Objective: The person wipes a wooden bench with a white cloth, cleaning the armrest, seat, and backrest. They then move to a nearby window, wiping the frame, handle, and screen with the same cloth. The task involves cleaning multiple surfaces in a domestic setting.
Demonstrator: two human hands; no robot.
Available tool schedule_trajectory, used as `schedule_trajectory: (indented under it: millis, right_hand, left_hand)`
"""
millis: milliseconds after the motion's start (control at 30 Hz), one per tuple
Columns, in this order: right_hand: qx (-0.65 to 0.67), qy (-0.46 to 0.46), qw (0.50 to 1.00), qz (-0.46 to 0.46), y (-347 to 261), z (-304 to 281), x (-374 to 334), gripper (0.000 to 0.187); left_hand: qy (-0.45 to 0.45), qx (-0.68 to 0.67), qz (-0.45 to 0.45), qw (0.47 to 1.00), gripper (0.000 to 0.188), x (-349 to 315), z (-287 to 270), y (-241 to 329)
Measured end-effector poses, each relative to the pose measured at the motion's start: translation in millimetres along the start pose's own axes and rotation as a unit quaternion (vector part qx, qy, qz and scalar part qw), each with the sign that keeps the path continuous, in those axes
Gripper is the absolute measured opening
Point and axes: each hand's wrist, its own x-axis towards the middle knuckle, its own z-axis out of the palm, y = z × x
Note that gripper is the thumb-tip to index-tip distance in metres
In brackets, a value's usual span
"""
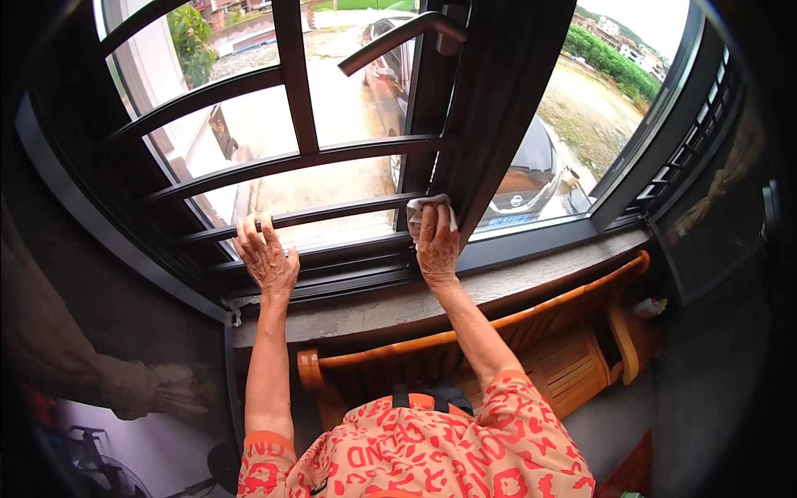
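A dark metal window frame with crossbars [332, 155] stands in front of me. My right hand [437, 243] presses a crumpled whitish cloth [430, 207] against the dark upright at the right ends of the lower bars. Its fingers lie over the cloth, which partly shows above them. To the left, my left hand [267, 257] rests on the lowest bars with its fingers curled over one of them. A dark ring-like band shows on one of its fingers. Above the cloth, a grey window handle [403, 41] sticks out from the upright.
A concrete sill [357, 314] runs beneath the window. Below it stands a slatted wooden bench [531, 328], close to my body. Mesh screen panels [706, 191] stand open at the sides, with a tied curtain [141, 386] at left. A dark car [531, 170] is parked outside.
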Motion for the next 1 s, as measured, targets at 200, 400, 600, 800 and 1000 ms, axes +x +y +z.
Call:
schedule_trajectory:
  millis: [200, 400, 600, 800, 1000]
  right_hand:
    - [-0.004, -0.061, 0.998, 0.035, -16.4, 7.8, -23.9, 0.045]
    - [0.076, -0.232, 0.97, -0.004, -7.9, -1.4, -36.0, 0.043]
    - [0.01, -0.087, 0.996, -0.025, -21.9, 13.3, -17.3, 0.052]
    - [-0.103, -0.101, 0.988, 0.055, -48.0, 27.7, -17.8, 0.044]
    - [-0.031, -0.162, 0.983, 0.076, -52.2, 20.1, -14.1, 0.029]
  left_hand:
    - [-0.013, 0.013, -0.003, 1.0, 0.089, -5.3, -3.6, -7.0]
    - [-0.015, 0.019, -0.009, 1.0, 0.088, -2.9, -2.5, -6.6]
    - [-0.007, -0.003, 0.006, 1.0, 0.091, -1.1, -3.3, -2.6]
    - [0.002, -0.007, 0.012, 1.0, 0.093, -3.6, -4.1, -5.0]
    - [0.003, -0.005, 0.014, 1.0, 0.093, -3.2, -1.9, -5.8]
